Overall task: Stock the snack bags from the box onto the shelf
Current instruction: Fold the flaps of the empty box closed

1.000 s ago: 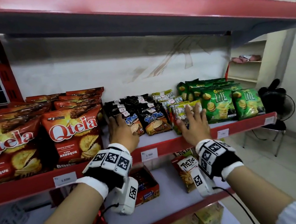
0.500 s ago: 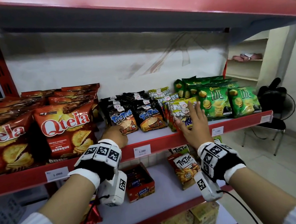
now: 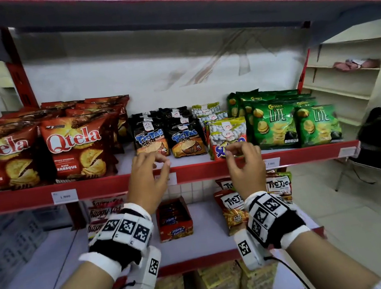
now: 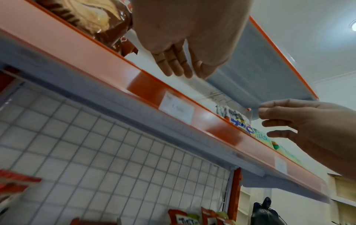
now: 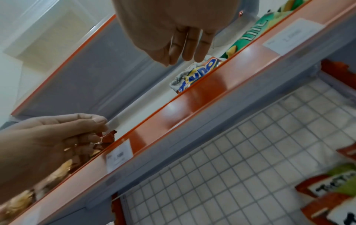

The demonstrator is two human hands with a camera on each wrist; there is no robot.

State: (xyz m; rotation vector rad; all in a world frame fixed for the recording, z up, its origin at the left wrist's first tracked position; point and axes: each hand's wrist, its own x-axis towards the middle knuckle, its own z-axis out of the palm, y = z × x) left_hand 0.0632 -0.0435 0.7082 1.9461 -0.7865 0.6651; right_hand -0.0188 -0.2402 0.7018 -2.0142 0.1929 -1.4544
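Both hands, left hand [image 3: 148,176] and right hand [image 3: 246,163], hover empty with loosely curled fingers at the shelf [image 3: 121,184] front edge, before upright snack bags [image 3: 185,140]; price tags [image 3: 65,196] below.

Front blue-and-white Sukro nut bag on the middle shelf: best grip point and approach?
Pinch the crimped top seal of the front blue-and-white Sukro bag, coming from the front and above. It stands upright at the red shelf lip, packed between the black Tic Tac bag and green Lite bag, so its sides look blocked. The right hand hovers nearby, empty.
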